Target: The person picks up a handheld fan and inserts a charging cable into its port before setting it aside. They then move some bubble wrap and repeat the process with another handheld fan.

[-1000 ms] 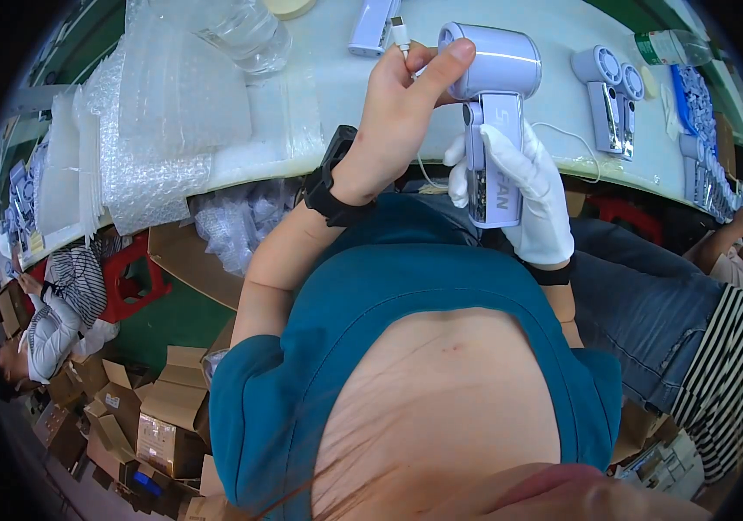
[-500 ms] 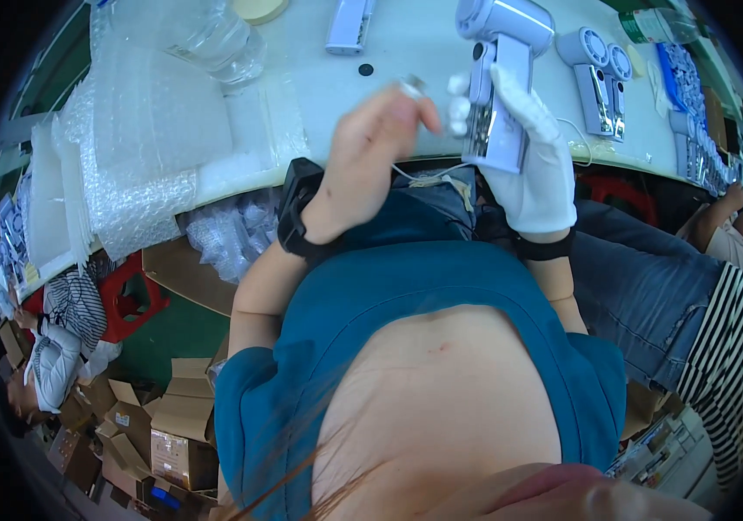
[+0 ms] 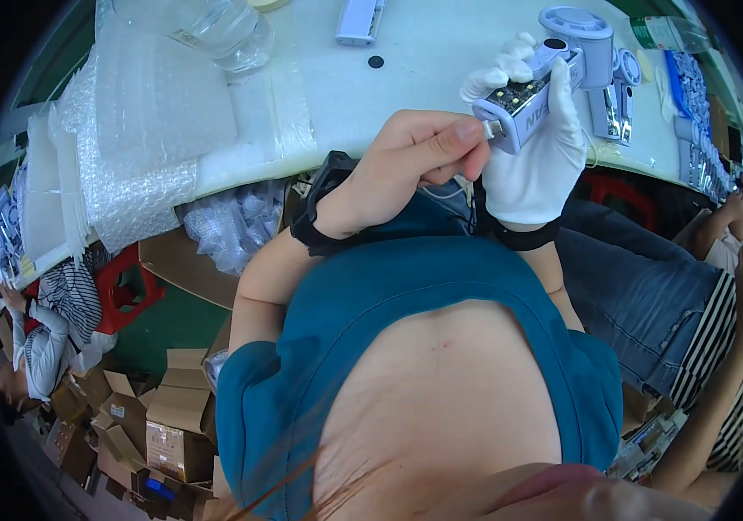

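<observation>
My right hand [image 3: 528,178], in a white glove, grips a pale purple handheld fan [image 3: 528,111]. The fan's round head points away from me, and its handle's uncovered side shows a circuit board and metal parts. With bare fingers, my left hand [image 3: 419,156] pinches a white cable plug [image 3: 494,128] against the handle's near end. Whether the plug sits fully in the port is hidden by the fingertips. Farther off on the table lie a pale purple handle-shaped part [image 3: 360,19] and a small black disc [image 3: 376,62].
Bubble wrap bags [image 3: 150,187] and a clear plastic container [image 3: 237,39] cover the table's left. More fans [image 3: 610,113], a green-labelled bottle [image 3: 662,35] and a blue tray [image 3: 686,82] of parts are at right. Co-workers sit on both sides; cartons [image 3: 178,447] stand on the floor.
My left hand has moved right, bringing the plug to the fan's end. My right hand has tilted the fan, turning its uncovered handle side upward. The right-hand co-worker's arm has come into view lower down.
</observation>
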Motion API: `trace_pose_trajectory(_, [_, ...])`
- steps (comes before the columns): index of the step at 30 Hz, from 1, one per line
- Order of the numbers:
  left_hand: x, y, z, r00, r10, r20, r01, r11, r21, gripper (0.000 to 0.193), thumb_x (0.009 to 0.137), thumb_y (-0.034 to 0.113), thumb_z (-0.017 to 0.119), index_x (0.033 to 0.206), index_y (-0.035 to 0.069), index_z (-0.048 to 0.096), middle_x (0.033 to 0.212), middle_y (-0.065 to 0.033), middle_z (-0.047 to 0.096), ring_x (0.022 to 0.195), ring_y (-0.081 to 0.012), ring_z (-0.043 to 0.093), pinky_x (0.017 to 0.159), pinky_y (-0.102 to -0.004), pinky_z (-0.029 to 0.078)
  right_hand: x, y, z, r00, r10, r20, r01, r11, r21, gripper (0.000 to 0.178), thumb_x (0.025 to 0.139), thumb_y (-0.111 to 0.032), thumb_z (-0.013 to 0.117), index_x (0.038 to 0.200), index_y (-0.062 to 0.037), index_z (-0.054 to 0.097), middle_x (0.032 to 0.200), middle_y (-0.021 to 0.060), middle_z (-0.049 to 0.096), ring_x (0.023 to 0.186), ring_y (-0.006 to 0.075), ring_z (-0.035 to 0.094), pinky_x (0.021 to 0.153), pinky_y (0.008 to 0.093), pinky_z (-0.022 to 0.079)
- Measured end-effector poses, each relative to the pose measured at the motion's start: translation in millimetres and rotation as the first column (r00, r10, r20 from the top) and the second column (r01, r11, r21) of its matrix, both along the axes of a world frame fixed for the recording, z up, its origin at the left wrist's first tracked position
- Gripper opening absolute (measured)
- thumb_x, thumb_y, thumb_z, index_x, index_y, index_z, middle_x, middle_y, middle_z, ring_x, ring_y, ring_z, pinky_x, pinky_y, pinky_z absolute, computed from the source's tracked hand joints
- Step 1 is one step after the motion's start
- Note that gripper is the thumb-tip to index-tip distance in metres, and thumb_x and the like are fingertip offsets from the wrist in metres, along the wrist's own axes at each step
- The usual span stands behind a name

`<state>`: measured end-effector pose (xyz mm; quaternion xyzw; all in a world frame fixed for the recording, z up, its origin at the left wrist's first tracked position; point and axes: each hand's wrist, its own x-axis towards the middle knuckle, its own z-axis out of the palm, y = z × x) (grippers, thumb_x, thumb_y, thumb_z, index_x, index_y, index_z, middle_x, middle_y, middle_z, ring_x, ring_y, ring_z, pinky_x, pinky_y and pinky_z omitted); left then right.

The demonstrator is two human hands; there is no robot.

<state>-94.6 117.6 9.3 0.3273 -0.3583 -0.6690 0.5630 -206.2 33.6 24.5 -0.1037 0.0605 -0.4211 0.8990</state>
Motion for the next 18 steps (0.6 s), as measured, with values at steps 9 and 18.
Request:
trace_pose_trajectory(9, [0.8,-2.8,-6.0,0.989,0.122,-0.086,-0.117,0.992,0.055,0.044,0.093,0.037,0.039,0.068,0.002,0.048,0.049,0.0067,0.023,0.047,-0.0052,0.018,0.045,-0.0216,0.017,-3.6,-7.9,-12.7,0.974,0.139,0.177,-0.148,0.988,0.042,0.026,0.089,-0.012,0.049,0.113,-0.0023,0.044,0.098,0.0070,0.050,0.087,0.0172,0.049,0.085,0.0366,0.039])
trace_pose_trajectory(18, [11.7,-4.0,3.5,0.996,0.086,-0.015,-0.085,0.994,0.062,0.041,0.093,0.034,0.041,0.067,0.003,0.048,0.049,0.0070,0.023,0.045,-0.0041,0.019,0.043,-0.0213,0.018,7.4,-8.8,-7.0,0.999,-0.020,0.050,0.027,0.989,-0.142,0.029,0.088,-0.009,0.048,0.115,-0.0055,0.042,0.096,0.0084,0.051,0.086,0.0188,0.051,0.087,0.0391,0.041])
